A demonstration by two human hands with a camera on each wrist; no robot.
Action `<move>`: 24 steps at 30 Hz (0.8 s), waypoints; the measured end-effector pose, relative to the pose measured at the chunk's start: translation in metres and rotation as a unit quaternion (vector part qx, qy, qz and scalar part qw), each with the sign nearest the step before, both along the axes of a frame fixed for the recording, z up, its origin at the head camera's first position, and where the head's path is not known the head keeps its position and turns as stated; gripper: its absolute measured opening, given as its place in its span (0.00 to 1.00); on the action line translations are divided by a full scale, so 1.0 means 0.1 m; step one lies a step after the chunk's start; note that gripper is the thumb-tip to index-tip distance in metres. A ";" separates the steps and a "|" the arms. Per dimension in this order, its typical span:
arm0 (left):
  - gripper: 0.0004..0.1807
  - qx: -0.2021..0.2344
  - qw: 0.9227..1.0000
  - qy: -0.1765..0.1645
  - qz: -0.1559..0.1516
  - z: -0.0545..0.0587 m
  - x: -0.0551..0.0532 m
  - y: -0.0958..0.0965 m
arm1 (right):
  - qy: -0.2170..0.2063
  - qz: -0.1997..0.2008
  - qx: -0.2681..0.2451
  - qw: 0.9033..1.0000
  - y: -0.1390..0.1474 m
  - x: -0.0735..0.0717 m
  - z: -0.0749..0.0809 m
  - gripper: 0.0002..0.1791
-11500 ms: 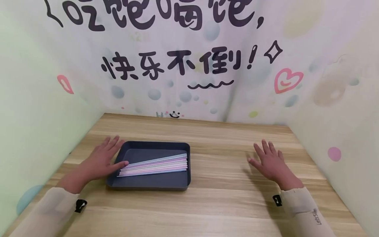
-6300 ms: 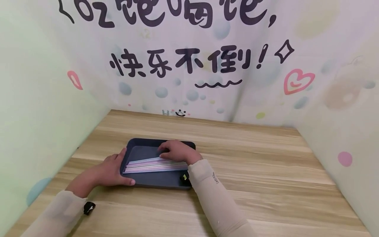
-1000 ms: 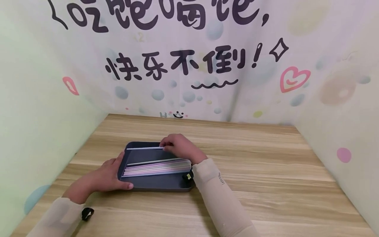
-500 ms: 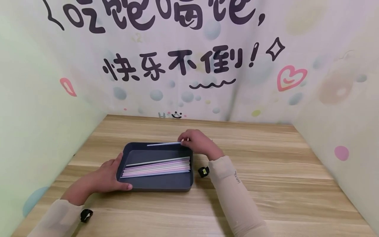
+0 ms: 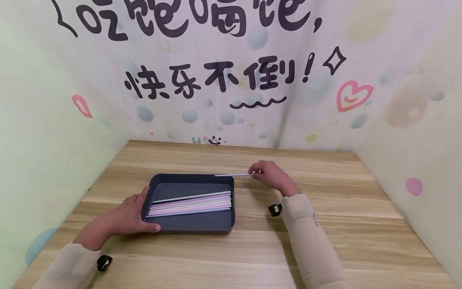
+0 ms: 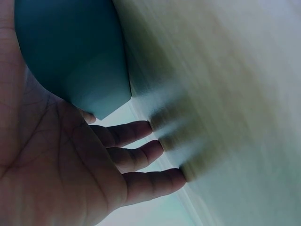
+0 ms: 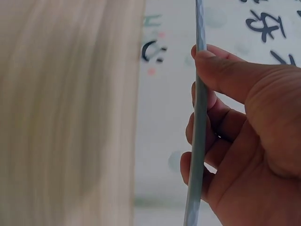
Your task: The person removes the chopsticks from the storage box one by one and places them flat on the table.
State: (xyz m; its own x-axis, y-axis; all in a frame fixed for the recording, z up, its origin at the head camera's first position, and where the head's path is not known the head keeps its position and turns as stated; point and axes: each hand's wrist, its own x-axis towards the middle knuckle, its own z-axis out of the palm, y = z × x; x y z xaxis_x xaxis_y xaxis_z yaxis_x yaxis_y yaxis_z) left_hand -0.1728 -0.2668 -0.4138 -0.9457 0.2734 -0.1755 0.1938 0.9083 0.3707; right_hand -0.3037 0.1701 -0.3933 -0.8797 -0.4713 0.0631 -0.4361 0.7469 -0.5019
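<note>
A dark blue-grey tray (image 5: 195,224) lies left of centre in the head view. Several thin pastel chopsticks (image 5: 191,204) in pink, white, green and blue lie side by side in it. My left hand (image 5: 126,214) rests against the tray's left end, thumb at the front corner; in the left wrist view its straight fingers (image 6: 148,184) touch the table beside the tray wall (image 6: 75,52). My right hand (image 5: 268,176) pinches a light blue chopstick (image 5: 232,175) by its right part, beyond the tray's back right corner. The right wrist view shows thumb and curled fingers round this chopstick (image 7: 199,108).
The wood-grain table (image 5: 288,249) runs back to a printed wall curtain (image 5: 216,84). Pale walls stand at left and right. A small black camera sits on each cuff, the right one (image 5: 275,209) just above the table.
The right hand has lifted the light blue chopstick from the tray's back part and carried it right, past the tray's edge. The left hand has stayed at the tray's left end.
</note>
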 end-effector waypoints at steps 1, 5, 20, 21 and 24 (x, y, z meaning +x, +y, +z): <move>0.75 -0.001 1.000 -0.001 0.000 0.01 0.00 0.00 | 0.002 -0.002 0.001 1.000 0.06 0.00 -0.01 0.06; 0.75 0.003 1.000 -0.001 0.000 0.02 0.01 0.02 | 0.013 -0.006 0.000 1.000 0.29 -0.02 -0.06 0.06; 0.74 0.005 1.000 0.011 -0.007 -0.02 -0.01 -0.01 | -0.019 -0.054 0.021 0.998 1.00 -0.24 -0.30 0.09; 0.74 0.005 1.000 0.012 -0.007 -0.02 -0.01 -0.01 | -0.024 -0.055 0.020 0.998 1.02 -0.26 -0.29 0.09; 0.74 0.007 1.000 0.012 -0.008 -0.03 -0.01 -0.01 | -0.038 -0.063 0.018 0.997 1.09 -0.30 -0.28 0.10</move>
State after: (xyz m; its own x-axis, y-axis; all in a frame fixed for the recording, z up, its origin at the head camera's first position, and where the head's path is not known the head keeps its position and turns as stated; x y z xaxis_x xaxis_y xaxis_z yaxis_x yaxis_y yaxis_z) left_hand -0.1736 -0.2677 -0.4163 -0.9449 0.2916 -0.1486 0.2183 0.8999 0.3776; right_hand -0.3335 0.2796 -0.4213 -0.9340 -0.3566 -0.0201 -0.2990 0.8116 -0.5018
